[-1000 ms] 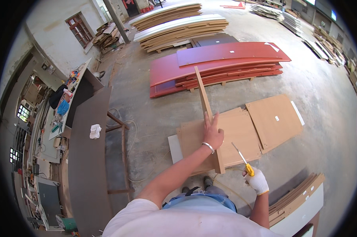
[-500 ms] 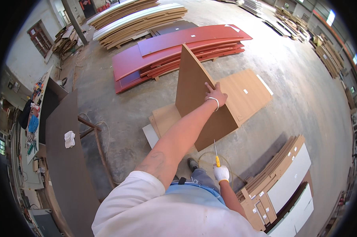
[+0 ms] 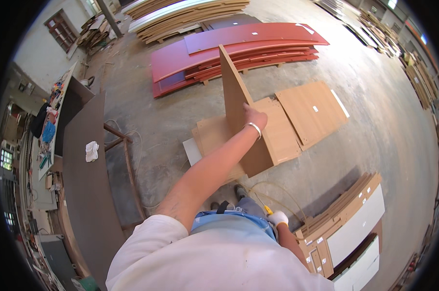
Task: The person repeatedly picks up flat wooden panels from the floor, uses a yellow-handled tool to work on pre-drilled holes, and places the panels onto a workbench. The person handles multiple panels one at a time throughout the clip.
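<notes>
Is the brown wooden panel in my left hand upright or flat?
Upright: the brown rectangular wooden panel stands on edge above the tan wooden boards, its top edge in your bare left hand.

No legible text or numbers.

The head camera is looking down from the wearer's head, facing forward and steeply floorward. At six o'clock the white shirt is looming closest; near the dial's centre the left hand is showing farther out; towards twelve, red boards are lying well beyond. The fisheye is bending straight edges.
</notes>
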`<state>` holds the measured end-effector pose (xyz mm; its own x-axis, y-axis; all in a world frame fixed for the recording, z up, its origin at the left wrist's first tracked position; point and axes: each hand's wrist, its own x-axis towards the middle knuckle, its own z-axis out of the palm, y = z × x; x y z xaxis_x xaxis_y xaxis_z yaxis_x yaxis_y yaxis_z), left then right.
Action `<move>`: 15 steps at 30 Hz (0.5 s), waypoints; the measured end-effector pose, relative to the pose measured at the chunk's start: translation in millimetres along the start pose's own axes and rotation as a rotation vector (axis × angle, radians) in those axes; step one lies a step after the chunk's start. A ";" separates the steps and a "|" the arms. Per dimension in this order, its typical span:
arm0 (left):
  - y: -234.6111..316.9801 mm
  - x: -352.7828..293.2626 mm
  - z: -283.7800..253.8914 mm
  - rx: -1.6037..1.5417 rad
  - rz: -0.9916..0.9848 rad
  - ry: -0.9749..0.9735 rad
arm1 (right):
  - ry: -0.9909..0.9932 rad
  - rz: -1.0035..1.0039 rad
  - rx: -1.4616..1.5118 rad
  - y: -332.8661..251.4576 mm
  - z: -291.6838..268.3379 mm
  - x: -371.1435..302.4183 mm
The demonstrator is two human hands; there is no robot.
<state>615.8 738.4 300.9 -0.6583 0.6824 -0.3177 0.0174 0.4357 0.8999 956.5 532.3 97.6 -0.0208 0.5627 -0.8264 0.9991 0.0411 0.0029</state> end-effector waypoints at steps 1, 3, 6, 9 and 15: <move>-46.3 40.3 -35.6 0.121 -0.042 0.029 | 0.122 -0.091 -0.020 -13.2 -3.7 -8.4; -87.6 50.5 -73.9 0.045 -0.129 0.041 | -0.058 -0.009 0.410 5.5 -11.1 -0.5; -83.4 1.0 -121.3 -0.284 -0.152 0.001 | -0.058 -0.057 0.899 34.0 -23.8 27.2; -85.0 -27.8 -168.0 -0.354 -0.224 0.131 | -0.357 -0.087 1.085 -6.6 -55.4 75.1; -156.1 -71.6 -133.3 -0.362 -0.104 0.411 | -0.558 0.043 1.041 -130.8 -61.4 173.5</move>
<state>559.9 543.3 223.0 -0.8833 0.3303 -0.3326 -0.2749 0.2097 0.9383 820.0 675.3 -11.6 -0.2261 0.0979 -0.9692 0.5518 -0.8071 -0.2102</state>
